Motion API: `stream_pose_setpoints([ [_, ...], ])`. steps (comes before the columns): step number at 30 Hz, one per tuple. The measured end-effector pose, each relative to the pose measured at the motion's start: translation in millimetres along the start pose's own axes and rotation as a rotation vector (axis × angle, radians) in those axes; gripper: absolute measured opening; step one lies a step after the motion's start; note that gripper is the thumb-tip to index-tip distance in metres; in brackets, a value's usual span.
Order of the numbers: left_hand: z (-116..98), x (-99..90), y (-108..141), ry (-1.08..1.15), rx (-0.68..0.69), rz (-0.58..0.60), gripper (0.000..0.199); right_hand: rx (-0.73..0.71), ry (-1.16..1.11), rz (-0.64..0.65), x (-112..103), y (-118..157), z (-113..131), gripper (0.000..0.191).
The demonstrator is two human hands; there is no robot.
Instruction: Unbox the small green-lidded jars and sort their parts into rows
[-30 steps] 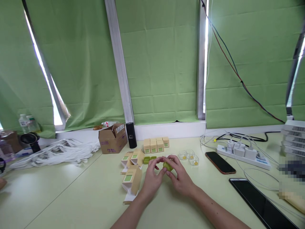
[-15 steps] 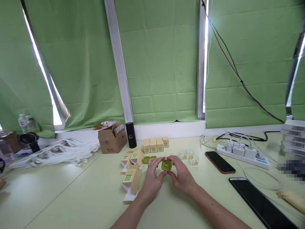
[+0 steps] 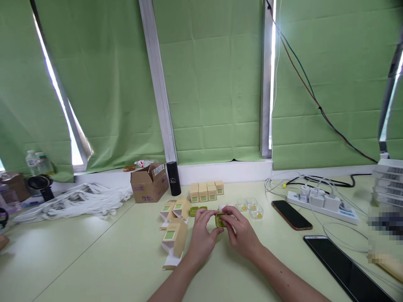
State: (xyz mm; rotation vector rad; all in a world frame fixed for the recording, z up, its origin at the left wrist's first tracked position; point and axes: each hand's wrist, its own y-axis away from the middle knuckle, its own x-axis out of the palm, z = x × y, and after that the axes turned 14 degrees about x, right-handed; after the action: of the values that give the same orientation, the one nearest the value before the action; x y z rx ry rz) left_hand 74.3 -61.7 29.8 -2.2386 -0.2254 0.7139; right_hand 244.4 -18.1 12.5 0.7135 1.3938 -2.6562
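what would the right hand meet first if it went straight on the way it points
The right hand would first meet the small green case, which it seems to touch; beyond, probably the left hand, though depth is unclear.

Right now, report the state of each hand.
Left hand: closed on the small green container.
Right hand: partly curled against the same container; whether it grips anything cannot be told.

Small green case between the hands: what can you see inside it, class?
Inside the green case, some green inner surface shows; the right hand covers the rest, so anything beneath its fingers cannot be seen.
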Motion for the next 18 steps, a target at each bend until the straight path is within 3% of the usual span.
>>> stream_pose_setpoints([
  [8, 4.9, 1.9, 4.4, -0.102, 0.177, 0.047, 0.041, 0.006, 0.134, -0.082, 2.6, 1.6, -3.2, 0.03],
  [18, 6.2, 0.8, 5.5, -0.167, 0.293, 0.047, 0.042, -0.004, 0.24, -0.169, 1.8, -1.6, 3.8, 0.024],
])
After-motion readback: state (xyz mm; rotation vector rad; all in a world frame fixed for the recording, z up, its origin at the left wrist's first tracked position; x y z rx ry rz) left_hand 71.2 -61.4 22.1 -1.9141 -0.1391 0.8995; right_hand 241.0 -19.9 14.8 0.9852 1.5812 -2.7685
